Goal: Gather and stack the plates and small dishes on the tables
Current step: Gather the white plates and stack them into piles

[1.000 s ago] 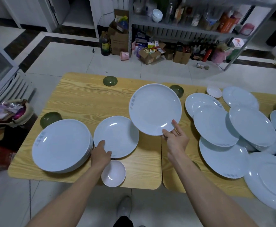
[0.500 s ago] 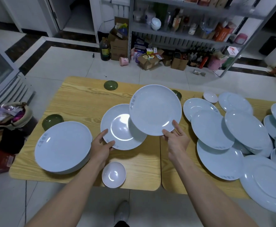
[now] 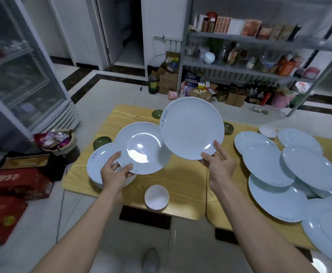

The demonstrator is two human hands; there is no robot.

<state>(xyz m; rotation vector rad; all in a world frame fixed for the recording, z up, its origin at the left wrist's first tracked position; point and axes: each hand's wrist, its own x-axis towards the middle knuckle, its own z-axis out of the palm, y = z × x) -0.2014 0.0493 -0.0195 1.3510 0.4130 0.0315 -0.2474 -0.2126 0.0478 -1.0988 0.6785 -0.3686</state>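
Note:
My right hand (image 3: pixel 218 164) pinches the near rim of a large pale blue plate (image 3: pixel 191 128), held tilted above the wooden table (image 3: pixel 180 180). My left hand (image 3: pixel 114 172) grips the near edge of a smaller pale blue plate (image 3: pixel 141 147), lifted over the stack of plates (image 3: pixel 99 160) at the table's left end. A small white dish (image 3: pixel 156 197) sits at the near edge between my arms. Several pale blue plates (image 3: pixel 269 166) lie overlapping on the right table, with a small white dish (image 3: pixel 267 132) behind them.
Three small green dishes (image 3: pixel 102 141) (image 3: pixel 157 113) (image 3: pixel 228 128) sit on the left table. Red boxes (image 3: pixel 17 182) and a bag of wrappers (image 3: pixel 55 139) stand on the floor to the left. A metal shelf (image 3: pixel 240 62) with goods lines the back wall, beside a glass-door fridge (image 3: pixel 21 75).
My left hand picked the smaller plate off the table and carried it left over the stack. My right hand kept holding the large plate. The camera tilted upward.

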